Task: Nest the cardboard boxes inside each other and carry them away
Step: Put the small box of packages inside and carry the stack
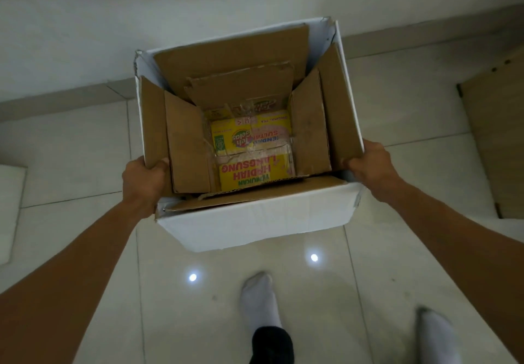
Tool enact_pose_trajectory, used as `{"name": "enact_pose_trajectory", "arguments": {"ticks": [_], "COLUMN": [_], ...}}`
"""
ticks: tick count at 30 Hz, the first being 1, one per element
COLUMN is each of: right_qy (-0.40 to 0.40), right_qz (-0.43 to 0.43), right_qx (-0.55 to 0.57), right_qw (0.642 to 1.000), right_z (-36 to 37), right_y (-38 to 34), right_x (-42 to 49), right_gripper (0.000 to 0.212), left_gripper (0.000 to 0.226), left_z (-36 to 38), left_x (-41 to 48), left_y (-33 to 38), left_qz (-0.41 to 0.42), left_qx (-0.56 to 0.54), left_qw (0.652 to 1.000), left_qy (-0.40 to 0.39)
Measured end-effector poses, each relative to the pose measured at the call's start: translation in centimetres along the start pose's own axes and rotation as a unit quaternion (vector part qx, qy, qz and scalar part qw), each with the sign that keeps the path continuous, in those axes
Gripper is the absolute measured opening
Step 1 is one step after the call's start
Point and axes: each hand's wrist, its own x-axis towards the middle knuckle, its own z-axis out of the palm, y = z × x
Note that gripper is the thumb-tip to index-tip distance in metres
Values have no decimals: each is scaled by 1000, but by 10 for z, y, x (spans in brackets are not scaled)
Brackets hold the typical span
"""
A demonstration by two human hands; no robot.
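Observation:
A large white cardboard box [255,222] is held up over the tiled floor, its top open. Brown flaps of a smaller box [184,142] nested inside line its walls. At the bottom lies a yellow printed tea box [252,151], partly hidden by the flaps. My left hand [143,182] grips the left wall of the white box, thumb hooked over the edge. My right hand [368,165] grips the right wall the same way.
A white wall [85,37] with a grey skirting runs across the far side. A wooden panel [493,137] leans at the right. A white slab [10,208] lies at the left edge. My two socked feet [259,301] stand on glossy tiles below the box.

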Motion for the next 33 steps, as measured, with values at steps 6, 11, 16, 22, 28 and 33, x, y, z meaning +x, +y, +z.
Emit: {"name": "enact_pose_trajectory", "arguments": {"ticks": [6,11,16,22,28,33], "right_qy": [19,24,38,51,62,88], "right_qz": [-8,-28,-47,-34,-32,-38], "right_qx": [-25,-41,-59,-79,-117,-195], "right_qw": [999,998,996,995,991,976], "right_z": [-63,-123,-182,-242,-279,-302], "right_y": [62,122,172,219,241,248], "right_x": [-14,-10,0,16,28,31], "right_gripper": [33,30,30,28,35,42], "left_gripper": [28,37,36,33,32,30], "left_z": [50,104,160,214,253,279], "left_x": [-78,-144,-202,-242,-259,-271], "left_y": [3,18,45,80,110,131], "left_qz": [3,8,7,22,28,35], "left_qx": [18,38,34,29,19,14], "left_qw": [1000,999,999,999,999,999], "left_qy": [1,19,34,20,6,2]}}
